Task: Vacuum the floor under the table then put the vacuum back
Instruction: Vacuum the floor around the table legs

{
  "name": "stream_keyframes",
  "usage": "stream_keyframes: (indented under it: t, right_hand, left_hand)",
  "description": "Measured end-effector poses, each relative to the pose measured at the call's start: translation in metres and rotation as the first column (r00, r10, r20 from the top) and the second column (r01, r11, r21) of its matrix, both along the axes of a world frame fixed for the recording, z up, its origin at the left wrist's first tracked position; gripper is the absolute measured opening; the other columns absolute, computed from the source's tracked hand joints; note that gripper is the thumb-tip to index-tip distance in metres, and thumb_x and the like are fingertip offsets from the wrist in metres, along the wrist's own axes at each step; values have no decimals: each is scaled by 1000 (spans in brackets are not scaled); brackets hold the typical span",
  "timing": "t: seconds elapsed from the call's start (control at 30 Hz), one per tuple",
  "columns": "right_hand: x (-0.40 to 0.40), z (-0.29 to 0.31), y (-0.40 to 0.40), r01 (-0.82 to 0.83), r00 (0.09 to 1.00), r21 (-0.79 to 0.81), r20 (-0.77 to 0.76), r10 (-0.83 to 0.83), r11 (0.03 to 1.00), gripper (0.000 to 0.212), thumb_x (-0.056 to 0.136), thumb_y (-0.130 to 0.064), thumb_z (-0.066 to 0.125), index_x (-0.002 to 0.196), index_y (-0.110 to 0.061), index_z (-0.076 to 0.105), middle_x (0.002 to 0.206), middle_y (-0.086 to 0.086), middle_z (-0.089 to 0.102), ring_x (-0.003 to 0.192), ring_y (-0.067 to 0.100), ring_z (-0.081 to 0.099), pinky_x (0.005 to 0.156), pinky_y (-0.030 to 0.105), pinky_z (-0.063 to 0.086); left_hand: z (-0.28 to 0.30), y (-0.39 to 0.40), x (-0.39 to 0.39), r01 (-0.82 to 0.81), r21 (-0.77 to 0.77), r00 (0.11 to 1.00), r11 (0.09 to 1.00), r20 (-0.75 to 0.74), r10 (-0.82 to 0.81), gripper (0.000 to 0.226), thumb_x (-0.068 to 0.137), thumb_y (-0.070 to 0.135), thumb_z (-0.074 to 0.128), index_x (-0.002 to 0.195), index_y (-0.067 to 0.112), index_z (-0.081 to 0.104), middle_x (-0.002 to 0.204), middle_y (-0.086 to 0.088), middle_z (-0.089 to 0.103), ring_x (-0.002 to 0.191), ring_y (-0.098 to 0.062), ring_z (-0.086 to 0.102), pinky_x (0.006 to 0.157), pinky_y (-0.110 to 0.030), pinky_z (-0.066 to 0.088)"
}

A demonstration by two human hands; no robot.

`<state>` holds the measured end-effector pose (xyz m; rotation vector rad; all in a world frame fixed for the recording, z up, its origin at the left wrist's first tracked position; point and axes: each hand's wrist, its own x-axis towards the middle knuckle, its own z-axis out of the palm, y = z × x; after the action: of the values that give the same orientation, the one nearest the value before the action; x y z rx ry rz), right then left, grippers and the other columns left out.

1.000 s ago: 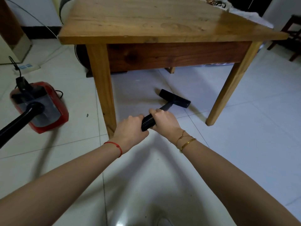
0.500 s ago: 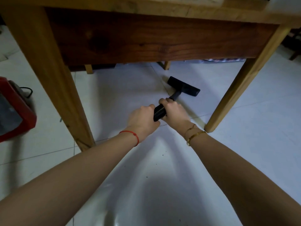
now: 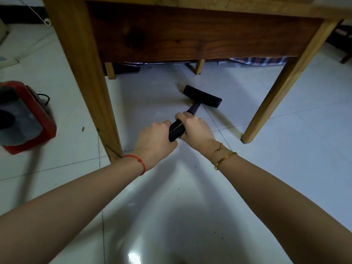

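Observation:
A wooden table (image 3: 190, 33) fills the top of the view, with its near legs at left and right. Under it, the black vacuum nozzle (image 3: 202, 96) lies flat on the white tiled floor (image 3: 190, 197). A ribbed black vacuum hose (image 3: 176, 130) runs back from the nozzle. My left hand (image 3: 154, 141) grips the hose at its near end. My right hand (image 3: 196, 129) grips it just ahead, closer to the nozzle. The red vacuum body (image 3: 24, 117) sits on the floor at the left.
The near left table leg (image 3: 91, 88) stands just left of my left hand. The near right leg (image 3: 282, 86) is right of the nozzle. Two far legs and striped cloth (image 3: 261, 60) lie behind. A dark chair leg (image 3: 344, 58) shows at far right.
My view has dropped lower and nearer the table's underside. The nozzle has stayed under the table between the legs, both hands still gripping the hose. The red vacuum body shows more at left than half a second ago.

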<state>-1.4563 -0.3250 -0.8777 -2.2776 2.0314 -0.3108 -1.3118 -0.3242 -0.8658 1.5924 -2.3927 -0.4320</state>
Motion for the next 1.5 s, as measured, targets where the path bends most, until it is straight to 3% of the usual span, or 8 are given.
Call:
stream_keyframes:
  t: [0.3, 0.53, 0.73, 0.83, 0.97, 1.17, 1.5]
  right_hand:
    - [75, 9, 35, -45, 999, -27, -1, 45, 999, 34, 87, -30, 64, 110, -8, 51, 103, 13, 57, 92, 34, 57, 66, 36, 46]
    - [93, 7, 23, -36, 999, -46, -6, 35, 998, 33, 87, -28, 64, 109, -8, 50, 105, 14, 57, 94, 34, 57, 62, 32, 38]
    - [68, -3, -5, -17, 1000, -15, 1, 17, 1000, 33, 86, -22, 64, 112, -8, 49, 109, 14, 55, 99, 34, 56, 67, 35, 44]
    - [46, -6, -25, -6, 1000, -4, 0, 6, 1000, 36, 86, -20, 64, 116, -7, 49, 112, 16, 56, 101, 35, 56, 71, 37, 47]
    - [14, -7, -59, 12, 1000, 15, -11, -11, 1000, 40, 85, -16, 64, 120, -6, 48, 113, 17, 55, 102, 37, 57, 72, 39, 48]
    - [-29, -9, -109, 38, 999, 85, -29, -36, 996, 38, 86, -24, 62, 118, -9, 48, 111, 14, 55, 100, 35, 57, 72, 39, 50]
    - [-70, -7, -149, -71, 991, 98, -109, 81, 993, 22, 86, -22, 61, 102, -9, 53, 98, 10, 59, 85, 28, 60, 64, 34, 47]
  left_hand:
    - [19, 43, 76, -47, -13, 997, 999, 64, 48, 14, 81, 27, 57, 91, 21, 50, 62, 4, 50, 50, -14, 47, 43, -24, 31]
    - [21, 35, 92, -57, -27, 995, 998, 75, 59, 16, 82, 29, 59, 95, 21, 52, 64, 5, 50, 55, -16, 50, 43, -22, 31]
    - [4, 7, 62, -43, -33, 996, 999, 72, 45, 15, 85, 27, 56, 94, 21, 46, 65, 5, 49, 56, -16, 51, 43, -23, 34]
    - [-3, -15, 40, -38, -32, 997, 999, 65, 40, 17, 84, 25, 54, 98, 17, 49, 73, 0, 56, 63, -23, 56, 50, -28, 41]
    - [-7, -48, 7, -40, -36, 997, 999, 66, 42, 22, 84, 24, 54, 104, 15, 49, 78, -2, 53, 65, -24, 49, 55, -29, 37]
    - [-15, -97, -38, -48, -70, 995, 996, 82, 54, 25, 84, 25, 55, 106, 12, 52, 81, -4, 51, 67, -23, 50, 58, -28, 38]
    - [-19, -135, -73, -35, 13, 995, 999, 90, 34, 27, 88, 27, 55, 112, 17, 49, 79, -2, 52, 56, -14, 46, 48, -25, 33]
